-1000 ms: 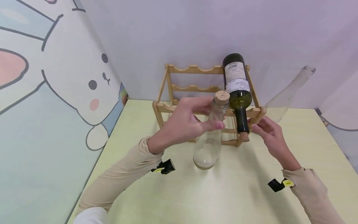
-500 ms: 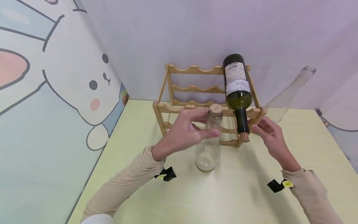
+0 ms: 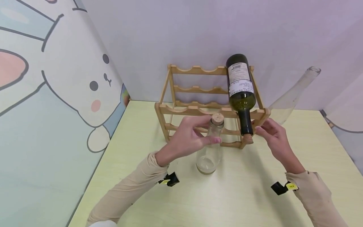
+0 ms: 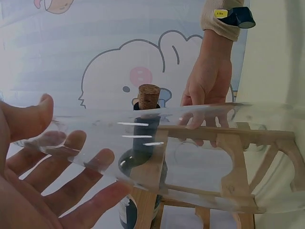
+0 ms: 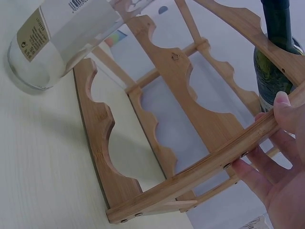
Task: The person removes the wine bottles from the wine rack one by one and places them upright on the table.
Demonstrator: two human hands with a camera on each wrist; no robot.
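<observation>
In the head view, my left hand (image 3: 190, 135) holds a clear glass bottle (image 3: 209, 160) by its neck, thumb on the near side. A cork (image 3: 217, 119) plugs its mouth, and its base is low at the tabletop before the wooden wine rack (image 3: 184, 110). The right wrist view shows a label (image 5: 31, 36) on that bottle, which stands roughly upright. My right hand (image 3: 273, 137) grips the rack's right front post, thumb on one side and fingers on the other. Beside it, a dark green wine bottle (image 3: 239, 80) lies in the rack's top right slot, its corked neck pointing toward me.
Another clear bottle (image 3: 292, 94), uncorked, stands to the right of the rack near the back wall. The rack stands toward the back of the pale table (image 3: 181, 201). A wall with a cartoon rabbit (image 3: 85, 78) borders the left side.
My left hand has lowered the clear bottle's neck, and the cork has come down and left, away from the green bottle. The right hand and the rack have stayed put.
</observation>
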